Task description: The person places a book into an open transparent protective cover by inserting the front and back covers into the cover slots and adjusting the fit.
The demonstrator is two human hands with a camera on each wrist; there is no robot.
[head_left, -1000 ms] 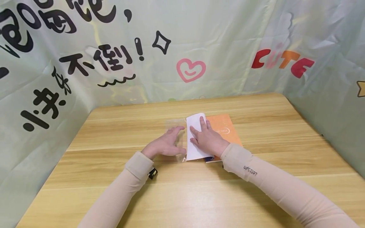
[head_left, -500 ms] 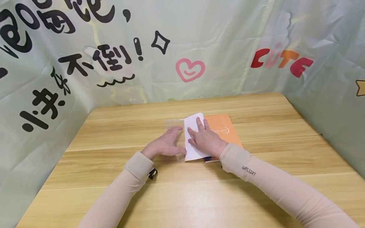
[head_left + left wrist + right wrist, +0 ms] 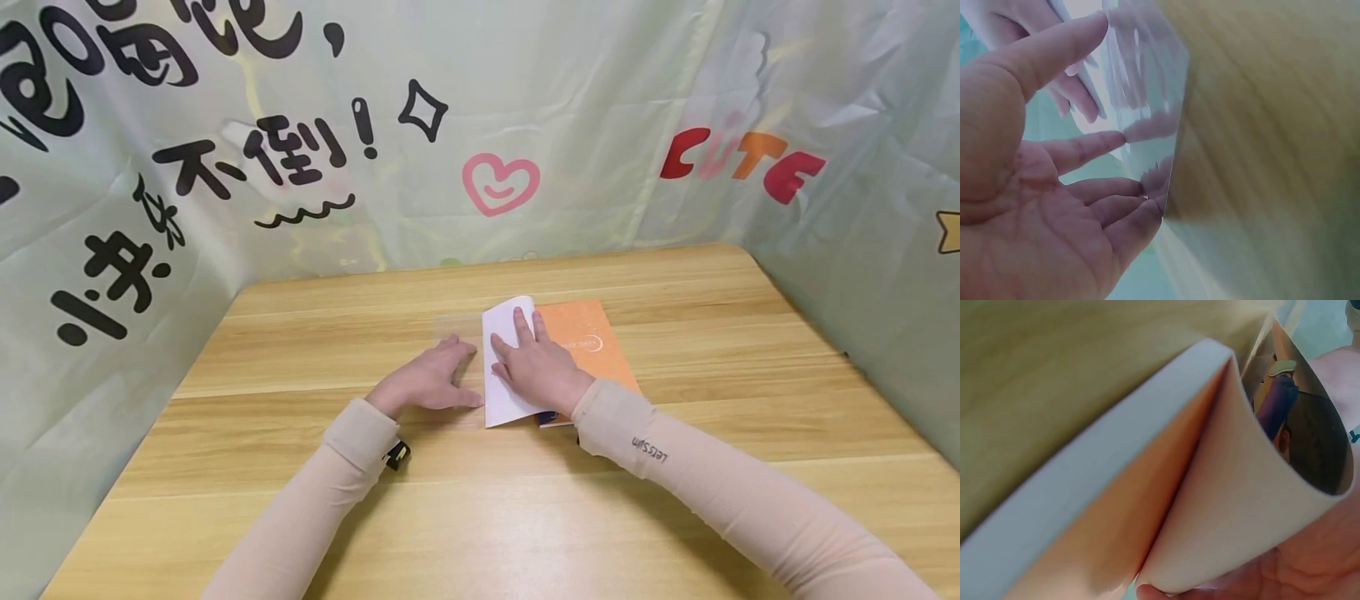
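Note:
A book lies on the table, its orange page (image 3: pixel 611 354) showing on the right. Its cover (image 3: pixel 506 400) is bent over leftward, white inner side up; the right wrist view shows the cover (image 3: pixel 1229 500) curling away from the thick white page block (image 3: pixel 1104 431), with a dark printed picture outside. My right hand (image 3: pixel 540 362) rests on the cover with fingers spread. A clear plastic sheet (image 3: pixel 453 327) reaches out left of the cover. My left hand (image 3: pixel 427 379) touches this clear sheet (image 3: pixel 1157 87) with extended fingertips, thumb and fingers apart.
The wooden table (image 3: pixel 480 517) carries the book near its middle. A pale printed cloth (image 3: pixel 585 108) hangs behind and along both sides of the tabletop. A small black device (image 3: pixel 397 455) sits at the left wrist.
The white cover has shifted slightly left under my right hand, which moved left with it. My left hand has drawn back a little to the left.

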